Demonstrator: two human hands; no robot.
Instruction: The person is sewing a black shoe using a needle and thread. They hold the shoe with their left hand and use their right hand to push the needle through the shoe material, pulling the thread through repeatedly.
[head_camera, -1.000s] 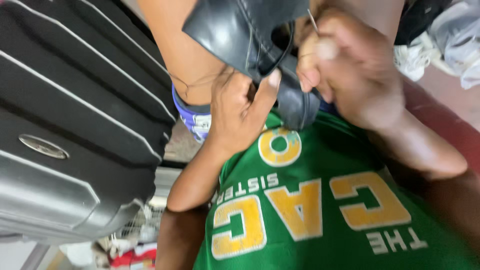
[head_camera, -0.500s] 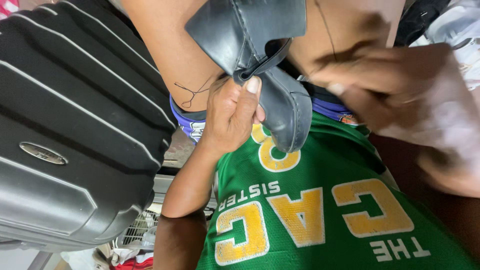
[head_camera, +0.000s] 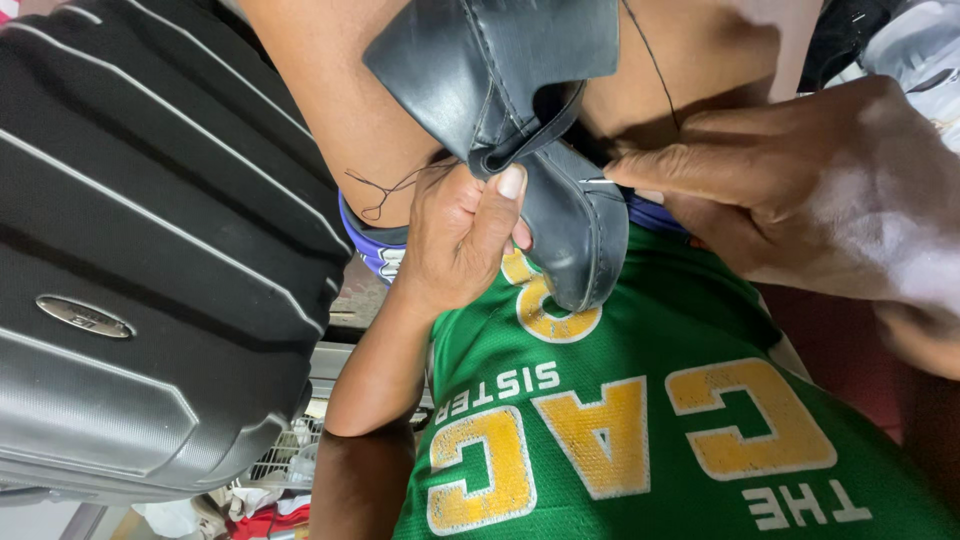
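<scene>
- Filling the left background, a ribbed black suitcase (head_camera: 130, 250) is looming.
- I'm gripping the black leather shoe (head_camera: 560, 200) with my left hand (head_camera: 460, 235); it seems light, stiff-soled, with a pliable upper.
- I'm pinching a needle (head_camera: 597, 181) in my right hand (head_camera: 790, 190), black thread (head_camera: 650, 60) trailing.

Shoe top: the black leather shoe (head_camera: 520, 110) above the left hand (head_camera: 455, 235) runs off the upper edge.
Right hand (head_camera: 800, 190): blurred at the knuckles; wrist cut by the right edge.
Needle: thin metal sliver (head_camera: 596, 181) at the right fingertips, too small to tell.
Suitcase: the ribbed black hard-shell suitcase (head_camera: 130, 250) left of the left hand is cropped.
</scene>
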